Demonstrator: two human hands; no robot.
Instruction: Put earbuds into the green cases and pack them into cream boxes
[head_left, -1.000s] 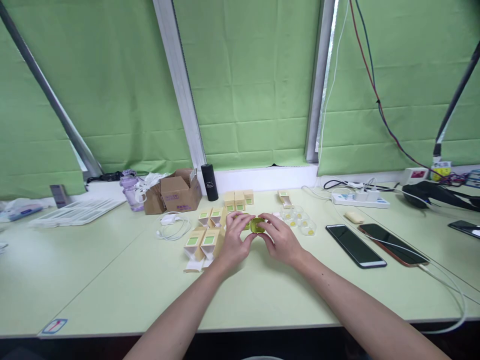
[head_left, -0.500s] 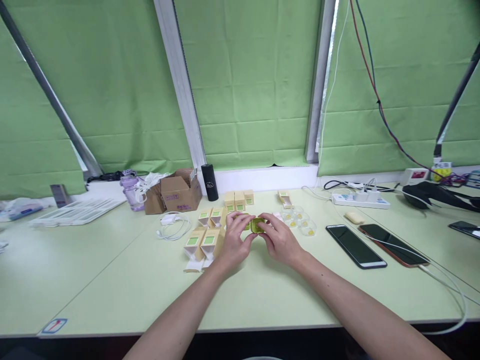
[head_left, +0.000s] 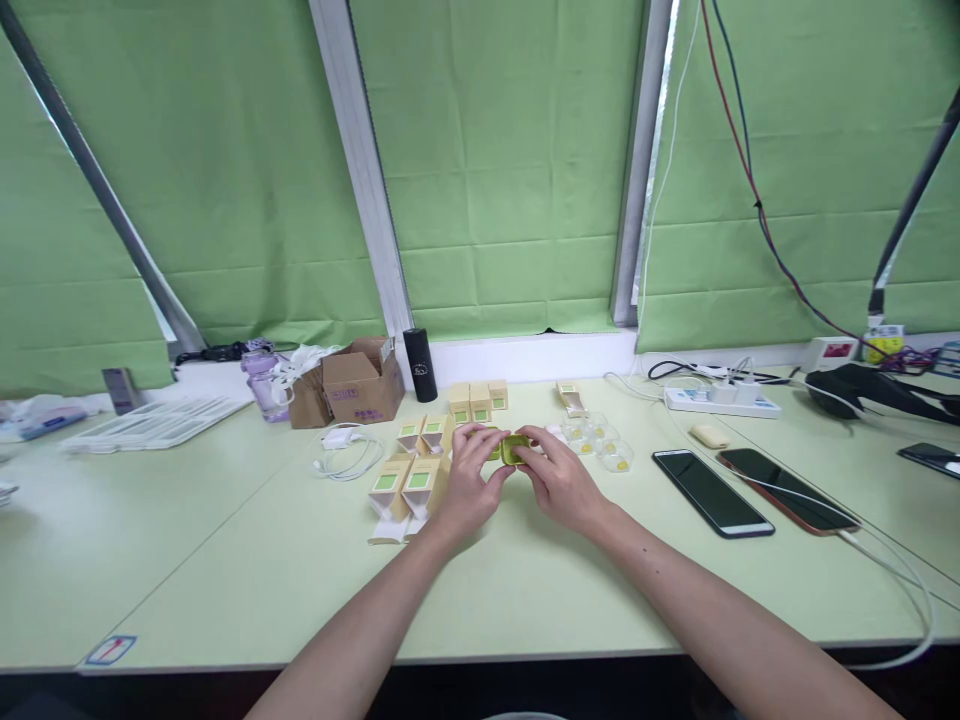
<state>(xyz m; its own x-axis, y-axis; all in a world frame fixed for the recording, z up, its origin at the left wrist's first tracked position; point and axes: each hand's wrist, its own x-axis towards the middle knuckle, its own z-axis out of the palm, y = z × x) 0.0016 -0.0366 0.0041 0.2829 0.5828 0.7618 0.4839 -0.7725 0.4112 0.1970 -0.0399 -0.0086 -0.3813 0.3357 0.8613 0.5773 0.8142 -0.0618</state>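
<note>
Between my two hands is a small green open box (head_left: 515, 450), hollow side towards me. My left hand (head_left: 474, 470) pinches its left side, the thumb at the lower edge. On the right, my right hand (head_left: 559, 475) grips the other side, a finger reaching over the opening. Part of another green piece (head_left: 494, 453) shows beside my left fingers, mostly hidden. Just left of my left hand stand small open cartons (head_left: 424, 478) with green windows and white flaps. Clear round cups with yellow contents (head_left: 616, 457) lie to the right of my right hand.
Closed small cartons (head_left: 470, 398) stand further back, with a single carton (head_left: 571, 398) to their right. A black cylinder (head_left: 419, 366) and a brown cardboard box (head_left: 363, 382) stand at the back. Phones (head_left: 712, 493), a power strip (head_left: 721, 398) and cables lie on the right.
Nearly everything is the same. My hands keep hold of the green box in the same place, with only a very slight shift of view.
</note>
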